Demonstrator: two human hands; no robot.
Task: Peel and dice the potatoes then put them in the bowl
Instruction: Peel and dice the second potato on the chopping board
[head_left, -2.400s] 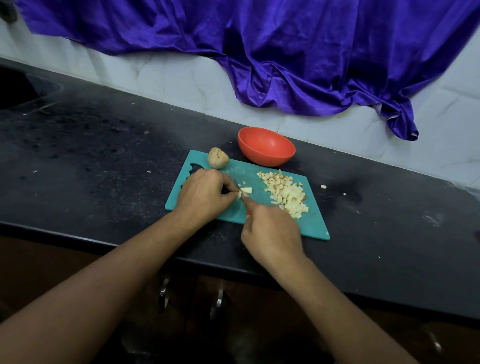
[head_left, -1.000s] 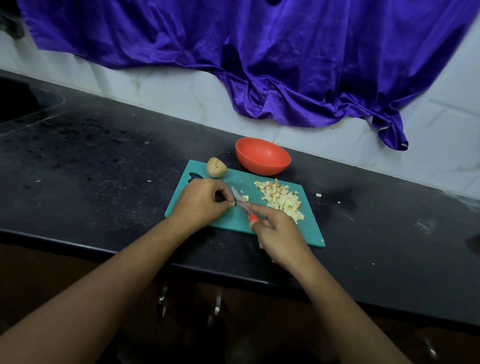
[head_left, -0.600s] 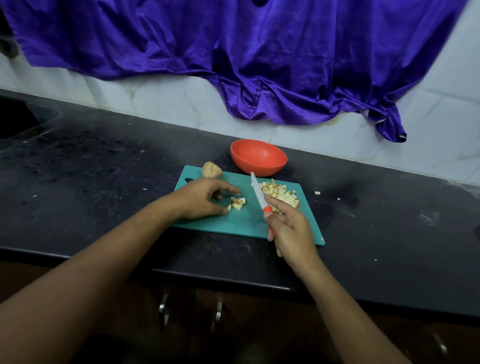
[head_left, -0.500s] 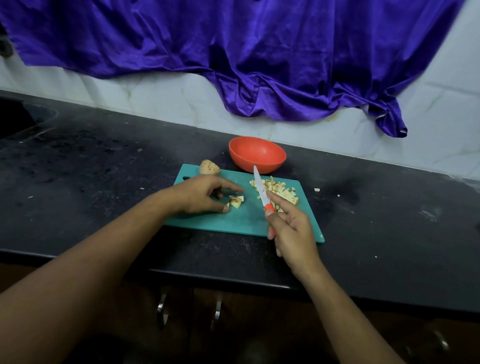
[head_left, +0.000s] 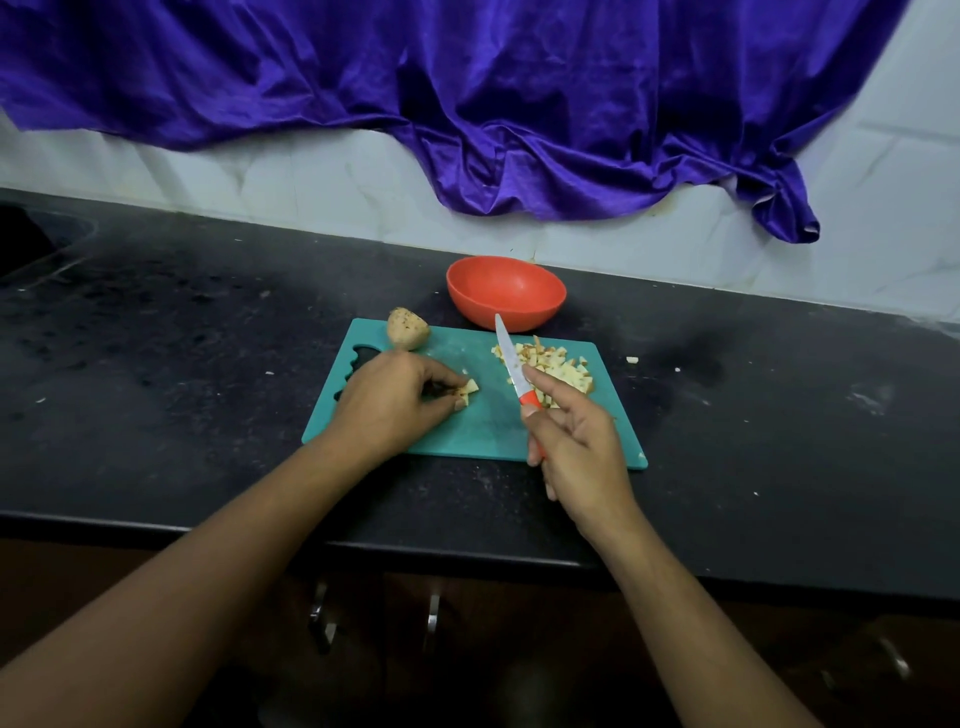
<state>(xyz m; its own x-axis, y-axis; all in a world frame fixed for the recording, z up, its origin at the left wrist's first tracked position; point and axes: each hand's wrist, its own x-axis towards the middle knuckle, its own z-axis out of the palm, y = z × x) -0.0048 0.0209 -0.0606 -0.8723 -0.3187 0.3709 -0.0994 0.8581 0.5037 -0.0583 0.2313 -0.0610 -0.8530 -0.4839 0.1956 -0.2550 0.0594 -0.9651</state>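
A: What's seen at the back, then?
B: A white tiled wall (head_left: 311, 176) is draped with shiny purple cloth (head_left: 467, 104).
A: And lower down?
B: A black countertop (head_left: 182, 364), dusted with pale specks, is set over dark cabinets (head_left: 493, 660) fitted with metal handles (head_left: 431, 613).

A glossy purple cloth (head_left: 467, 104) hangs in folds over the white tiled wall (head_left: 311, 176) ahead of me, with its lowest corner drooping at the right. The black counter (head_left: 182, 338) below the wall is dusted with pale specks, and a dark recess (head_left: 31, 244) is set into its far-left end. Under the counter's front edge, two metal cabinet handles (head_left: 318, 618) stand side by side on dark doors.
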